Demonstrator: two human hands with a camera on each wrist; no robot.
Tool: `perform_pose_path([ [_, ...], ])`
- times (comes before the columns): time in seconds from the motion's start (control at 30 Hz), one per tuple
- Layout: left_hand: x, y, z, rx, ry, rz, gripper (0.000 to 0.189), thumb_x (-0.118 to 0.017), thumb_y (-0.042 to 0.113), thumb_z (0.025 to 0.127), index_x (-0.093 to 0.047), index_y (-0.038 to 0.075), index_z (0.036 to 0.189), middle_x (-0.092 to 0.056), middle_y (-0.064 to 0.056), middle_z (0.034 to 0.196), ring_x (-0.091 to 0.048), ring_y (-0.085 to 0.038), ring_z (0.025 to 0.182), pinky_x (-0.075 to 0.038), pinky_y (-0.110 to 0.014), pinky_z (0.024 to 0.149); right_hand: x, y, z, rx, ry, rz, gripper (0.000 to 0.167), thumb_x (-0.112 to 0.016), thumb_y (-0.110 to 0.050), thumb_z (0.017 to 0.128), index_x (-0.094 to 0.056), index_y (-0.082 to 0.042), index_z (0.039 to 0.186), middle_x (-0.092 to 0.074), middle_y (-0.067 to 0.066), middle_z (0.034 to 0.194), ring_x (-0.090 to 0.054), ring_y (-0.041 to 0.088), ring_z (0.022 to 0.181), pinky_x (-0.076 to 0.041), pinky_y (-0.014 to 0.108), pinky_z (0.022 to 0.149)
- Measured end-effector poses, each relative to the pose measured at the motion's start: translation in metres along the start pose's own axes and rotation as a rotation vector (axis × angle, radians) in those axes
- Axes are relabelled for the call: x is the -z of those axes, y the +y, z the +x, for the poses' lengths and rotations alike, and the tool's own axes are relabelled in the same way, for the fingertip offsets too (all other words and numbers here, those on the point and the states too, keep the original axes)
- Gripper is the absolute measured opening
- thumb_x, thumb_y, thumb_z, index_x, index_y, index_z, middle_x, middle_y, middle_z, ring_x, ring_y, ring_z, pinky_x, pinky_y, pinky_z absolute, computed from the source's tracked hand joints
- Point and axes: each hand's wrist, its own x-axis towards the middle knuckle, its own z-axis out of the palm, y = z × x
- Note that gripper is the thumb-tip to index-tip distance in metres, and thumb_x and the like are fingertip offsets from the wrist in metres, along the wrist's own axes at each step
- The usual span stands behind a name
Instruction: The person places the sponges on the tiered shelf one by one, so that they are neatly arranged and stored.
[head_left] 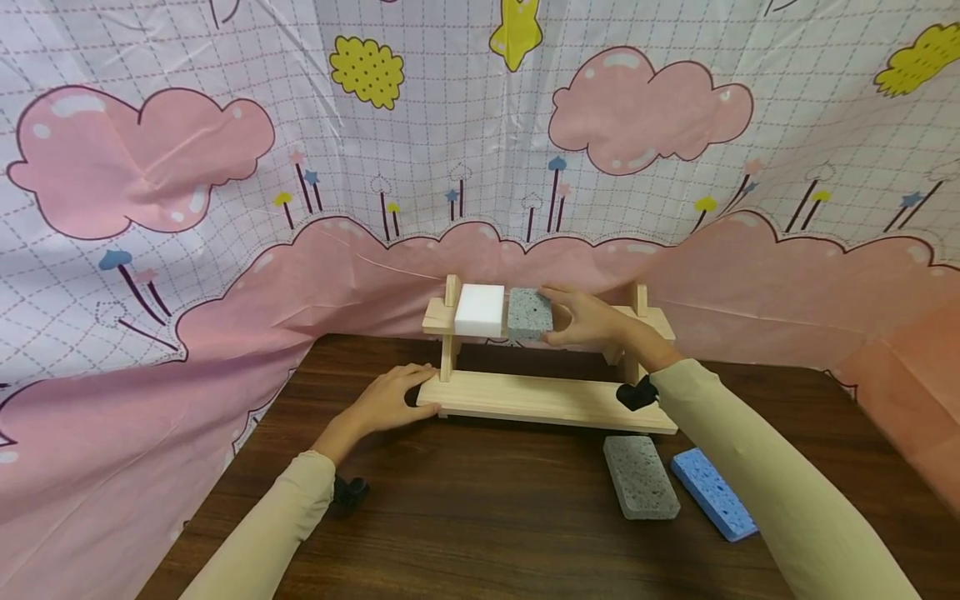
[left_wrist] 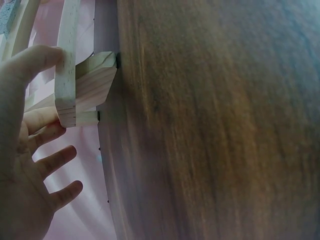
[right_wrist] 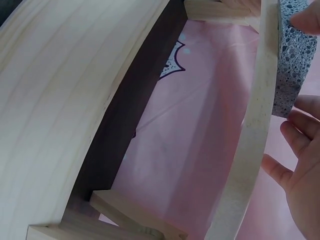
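Cloth (head_left: 180,167) with pink clouds hangs behind the desk (head_left: 450,500); second grey block (head_left: 642,479) and blue block (head_left: 714,493) lie beside the right sleeve (head_left: 772,467); white block (head_left: 480,308) neighbours the pitted, speckled grey block (head_left: 530,312) at the wooden rack's (head_left: 547,398) top, pinched between the right hand's (head_left: 581,318) fingers; the left hand (head_left: 390,398) grips the lower board's (head_left: 510,393) end, two fingers spread free.

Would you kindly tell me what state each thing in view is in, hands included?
White block: resting on the upper shelf, untouched.
Speckled grey block: held at the upper shelf, right of the white block.
Right hand: holding the speckled grey block.
Left hand: gripping the lower shelf's left end.
Wooden rack: standing upright.
Other grey block: lying flat on the table.
Blue block: lying flat.
Patterned cloth: hanging, wrinkled.
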Motion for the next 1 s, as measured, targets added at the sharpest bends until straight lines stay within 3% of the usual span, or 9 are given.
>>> perform_pose_path([
  [0.43,0.001,0.000,0.000,0.005,-0.005,-0.015,0.076,-0.065,0.057,0.094,-0.046,0.017,0.155,-0.046,-0.010,0.158,-0.043,-0.039,0.144,-0.036,-0.069,0.112,0.004,-0.005,-0.003,-0.031,-0.027,0.014,0.097,-0.080,-0.026,0.082,-0.029,0.006,0.158,-0.032,0.026,0.162,-0.047,0.042,0.138,-0.038,0.061,0.115],
  [0.67,0.001,0.000,-0.001,0.003,-0.005,-0.017,0.076,-0.065,0.057,0.094,-0.046,0.016,0.155,-0.046,-0.010,0.158,-0.043,-0.040,0.143,-0.036,-0.069,0.112,0.008,-0.006,-0.006,-0.036,-0.018,-0.016,0.098,-0.080,-0.033,0.082,-0.030,0.005,0.158,-0.033,0.025,0.163,-0.038,0.043,0.147,-0.033,0.060,0.119],
  [1.0,-0.002,-0.002,0.000,0.003,-0.002,-0.011,0.077,-0.064,0.058,0.094,-0.046,0.016,0.155,-0.046,-0.010,0.158,-0.044,-0.038,0.143,-0.037,-0.069,0.111,0.012,-0.005,-0.018,-0.059,-0.011,-0.063,0.098,-0.080,-0.039,0.084,-0.031,-0.003,0.160,-0.034,0.022,0.163,-0.042,0.043,0.144,-0.036,0.064,0.115],
])
